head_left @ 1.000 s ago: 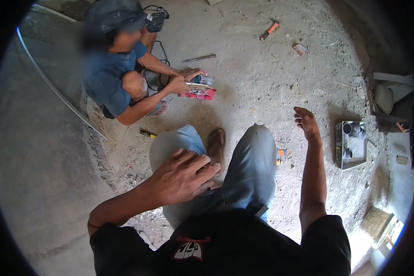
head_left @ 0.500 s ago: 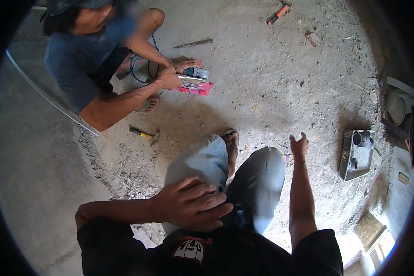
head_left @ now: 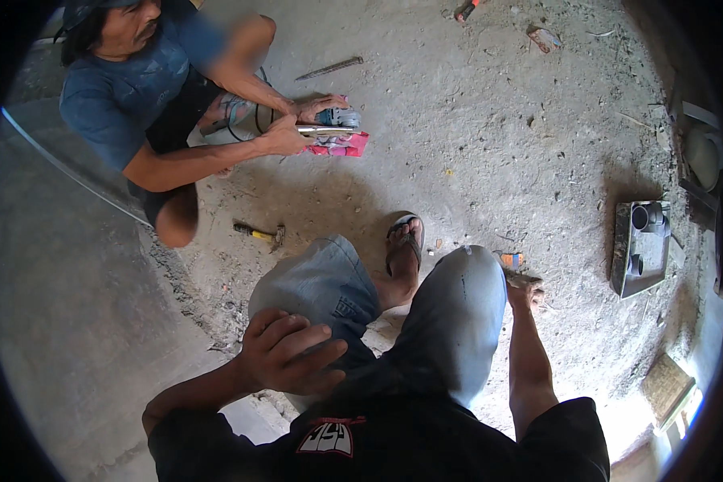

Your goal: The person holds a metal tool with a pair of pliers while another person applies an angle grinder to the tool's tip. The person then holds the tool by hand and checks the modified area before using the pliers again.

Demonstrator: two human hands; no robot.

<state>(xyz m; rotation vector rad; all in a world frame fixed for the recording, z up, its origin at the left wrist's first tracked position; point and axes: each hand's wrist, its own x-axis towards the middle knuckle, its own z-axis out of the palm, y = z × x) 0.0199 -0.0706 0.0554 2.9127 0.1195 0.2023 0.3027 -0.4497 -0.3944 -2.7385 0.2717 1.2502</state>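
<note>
The right hand (head_left: 526,293) has dropped toward the dusty grey floor (head_left: 458,161) beside the knee, near the small orange-and-blue object (head_left: 512,259) lying there; I can't tell whether its fingers grip anything. The left hand (head_left: 292,352), loosely curled and empty, has drifted outward over the faded blue denim (head_left: 313,281). Opposite, a co-worker (head_left: 128,92) still holds the teal-and-grey power tool (head_left: 337,117)

1. Yellow-handled hammer (head_left: 259,234): just one, toward the floor's (head_left: 426,177) left edge
2. Red-handled tool (head_left: 467,10): one, partly cut off
3. Metal rod (head_left: 329,69): one
4. Grinder (head_left: 329,117): one
5. Orange-and-blue thing (head_left: 512,259): one, lol no clue what
6. Tray (head_left: 616,253): one, near the floor's right edge
7. Dark pipe fittings (head_left: 641,218): at least two, far and left edges of the tray, overlap's messy
</note>
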